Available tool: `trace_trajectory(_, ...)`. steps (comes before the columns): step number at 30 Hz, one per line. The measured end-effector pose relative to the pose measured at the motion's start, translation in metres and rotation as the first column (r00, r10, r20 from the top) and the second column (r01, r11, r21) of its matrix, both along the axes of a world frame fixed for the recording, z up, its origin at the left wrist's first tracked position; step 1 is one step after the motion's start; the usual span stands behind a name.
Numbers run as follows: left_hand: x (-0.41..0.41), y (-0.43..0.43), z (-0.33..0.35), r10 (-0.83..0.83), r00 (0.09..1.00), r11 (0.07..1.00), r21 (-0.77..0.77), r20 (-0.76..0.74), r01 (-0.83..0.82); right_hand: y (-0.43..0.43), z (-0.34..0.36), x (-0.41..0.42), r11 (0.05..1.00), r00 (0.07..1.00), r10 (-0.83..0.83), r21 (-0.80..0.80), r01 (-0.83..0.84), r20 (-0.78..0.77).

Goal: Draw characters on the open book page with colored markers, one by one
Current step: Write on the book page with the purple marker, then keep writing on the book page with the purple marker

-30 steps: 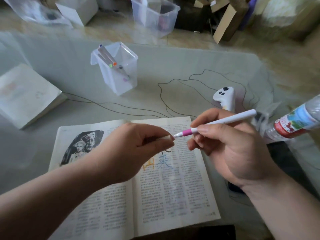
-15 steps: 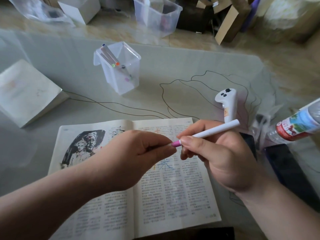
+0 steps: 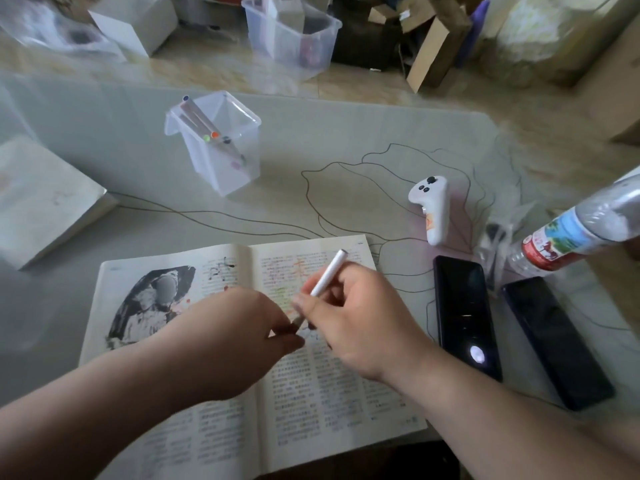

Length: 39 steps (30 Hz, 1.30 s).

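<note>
Over the right page of the open book [image 3: 346,393], at lower centre of the frame, the white marker [image 3: 327,273] is now tilted steeply, where half a second ago it was held nearly level and higher up. One marker is in hand; at least three spare markers [image 3: 201,123] are stood in the single clear holder [image 3: 225,161] at upper left. Two dark phones [image 3: 464,313], one white controller [image 3: 433,209] and one bottle [image 3: 568,237] are seen at right. The barrel is gripped by the curled right hand [image 3: 360,323]; its lower end is pinched by the left hand [image 3: 235,337].
</note>
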<state>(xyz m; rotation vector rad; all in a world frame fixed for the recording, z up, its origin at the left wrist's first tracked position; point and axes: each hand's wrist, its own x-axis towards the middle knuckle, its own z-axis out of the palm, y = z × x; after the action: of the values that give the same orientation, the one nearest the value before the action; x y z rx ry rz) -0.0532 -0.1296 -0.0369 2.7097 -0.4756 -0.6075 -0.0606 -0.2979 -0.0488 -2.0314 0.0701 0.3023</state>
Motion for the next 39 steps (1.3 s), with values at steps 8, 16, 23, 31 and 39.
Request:
trace_trajectory(8,0.005,0.011,0.0,0.075,0.997,0.997,-0.03,-0.038,-0.076,0.009,0.0,-0.002,0.996,0.989,0.083,-0.043,-0.079,0.119)
trace_trajectory(16,0.009,0.013,0.014,0.348,0.919,0.91,-0.303,0.185,-0.284,-0.021,0.04,0.0,0.98,0.95,-0.019,-0.183,0.08,0.313)
trace_trajectory(23,-0.022,-0.092,0.056,0.11,0.971,0.893,-0.45,0.214,-0.002,-0.128,0.131,-0.099,0.82,0.817,-0.251,-0.335,0.464,0.518)
trace_trajectory(31,-0.189,-0.346,0.107,-0.48,0.847,0.606,-0.612,0.228,0.508,-0.263,0.142,-0.333,0.291,0.503,-0.68,-0.433,0.853,0.534)
trace_trajectory(39,-0.312,-0.43,0.074,-0.765,0.634,0.476,-0.566,0.11,0.673,-0.295,0.119,-0.486,-0.066,0.242,-0.773,-0.454,0.889,0.586)
